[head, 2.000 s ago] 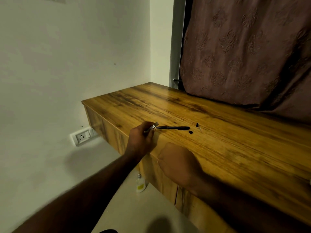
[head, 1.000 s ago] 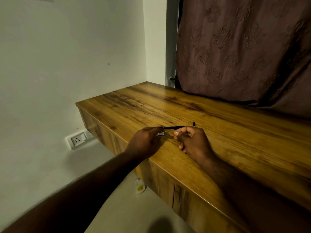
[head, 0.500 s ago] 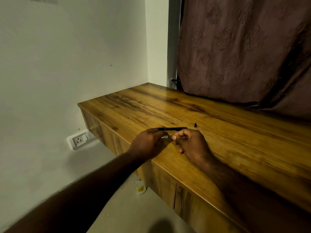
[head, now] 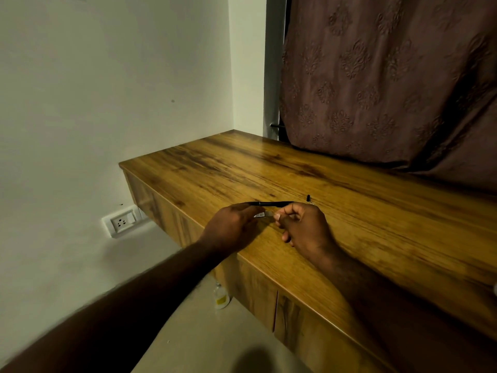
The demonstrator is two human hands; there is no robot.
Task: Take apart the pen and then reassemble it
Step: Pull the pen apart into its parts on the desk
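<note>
My left hand (head: 232, 226) grips a short pale pen barrel (head: 261, 215) with a printed label, held just above the wooden desk (head: 363, 238). The thumb and forefinger of my right hand (head: 305, 228) pinch at that barrel's right end. Anything small between those fingertips is hidden. Just behind both hands, a long black pen part (head: 271, 203) lies flat on the desk. Beyond my right hand sits a small black piece (head: 308, 197), with a thin spring (head: 312, 202) beside it.
The desk's front edge (head: 269, 267) runs diagonally under my forearms. A brown patterned curtain (head: 390, 84) hangs behind the desk. A white wall with a socket (head: 122, 221) is at the left. On the floor below stands a small bottle (head: 221, 296).
My right hand came up from the desk edge to meet my left hand at the barrel. The small black piece that lay near the long black part is no longer visible.
</note>
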